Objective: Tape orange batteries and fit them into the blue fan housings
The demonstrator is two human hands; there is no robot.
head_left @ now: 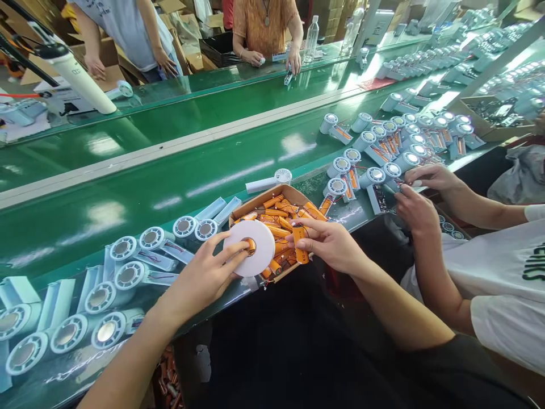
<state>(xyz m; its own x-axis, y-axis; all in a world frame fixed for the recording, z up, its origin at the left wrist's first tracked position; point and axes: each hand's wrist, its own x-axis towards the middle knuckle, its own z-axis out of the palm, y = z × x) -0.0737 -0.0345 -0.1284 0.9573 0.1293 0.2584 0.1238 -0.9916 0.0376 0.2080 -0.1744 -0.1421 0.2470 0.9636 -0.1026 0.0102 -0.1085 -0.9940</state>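
Note:
My left hand [215, 266] grips a white disc-shaped roll [261, 255], which looks like a tape roll, with fingers at its centre hole. Something orange shows in that hole. Between the thumb and fingers of my right hand [336, 245] is an orange battery [300, 245], held upright over the near right side of a cardboard box [256, 200]. Many loose orange batteries [277, 232] with thin wires fill this box. The roll covers the box's left front part.
Light-blue fan housings [130, 275] line the bench on my left; more with orange batteries [378, 133] crowd the right. A green conveyor [179, 165] runs behind. A co-worker's hands [419, 199] work close on my right. Two other people stand across the belt.

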